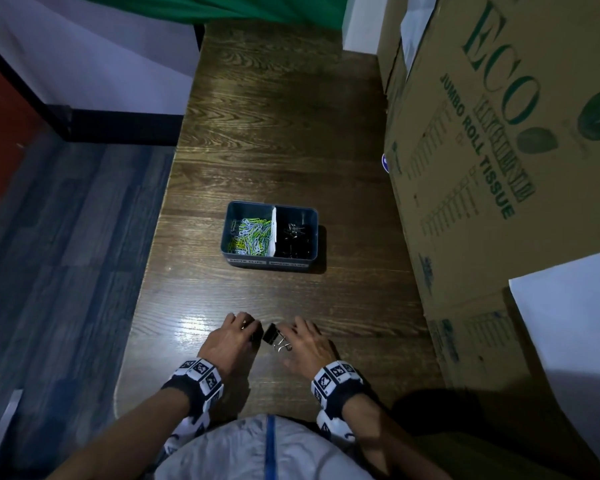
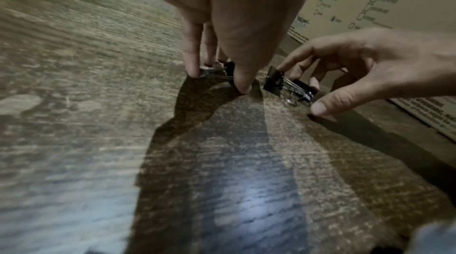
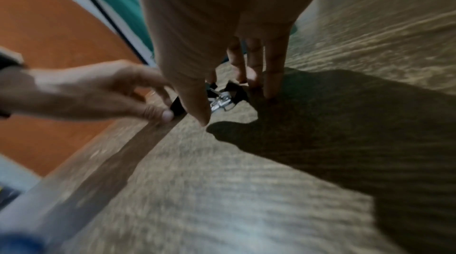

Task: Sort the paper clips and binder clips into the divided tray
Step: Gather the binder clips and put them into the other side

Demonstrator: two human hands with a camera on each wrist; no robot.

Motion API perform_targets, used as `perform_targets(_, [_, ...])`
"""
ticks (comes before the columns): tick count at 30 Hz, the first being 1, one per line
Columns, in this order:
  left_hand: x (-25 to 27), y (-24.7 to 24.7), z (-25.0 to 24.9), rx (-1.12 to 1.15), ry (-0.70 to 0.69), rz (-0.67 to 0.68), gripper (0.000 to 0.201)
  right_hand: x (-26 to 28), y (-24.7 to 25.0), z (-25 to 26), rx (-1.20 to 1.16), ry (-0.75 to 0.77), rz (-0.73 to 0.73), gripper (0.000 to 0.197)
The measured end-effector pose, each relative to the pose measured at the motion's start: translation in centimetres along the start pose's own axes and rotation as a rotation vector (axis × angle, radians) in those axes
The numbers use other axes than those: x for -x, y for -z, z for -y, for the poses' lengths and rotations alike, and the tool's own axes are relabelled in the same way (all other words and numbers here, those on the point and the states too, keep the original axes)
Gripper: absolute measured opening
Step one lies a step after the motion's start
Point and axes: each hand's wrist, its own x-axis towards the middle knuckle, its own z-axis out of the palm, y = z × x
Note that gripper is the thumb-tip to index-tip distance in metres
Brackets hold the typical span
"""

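Fingers (image 2: 192,67) of my left hand (image 1: 230,341) pinch one binder clip (image 2: 217,72) on the desk (image 1: 284,140); right hand (image 1: 307,342) fingers hover spread over the binder clips (image 2: 287,86) at lower centre. The divided tray (image 1: 269,263) lies directly above, frame centre.

Carton print: on the cardboard box (image 1: 499,150), right of the divided tray (image 1: 269,263), we read "ECO" in large green letters.
Carton product line: beneath it we read "JUMBO ROLL TISSUE".
Tray labels: two white strips on the tray's near wall; we cannot read them.
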Motion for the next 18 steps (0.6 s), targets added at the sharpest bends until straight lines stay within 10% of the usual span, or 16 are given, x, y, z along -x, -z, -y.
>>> perform_targets(18, [-5.2,10.5,-5.3,0.248,-0.138,-0.379,0.042,0.2,-1.0,-2.5,-0.235,-0.326,-0.192,0.014])
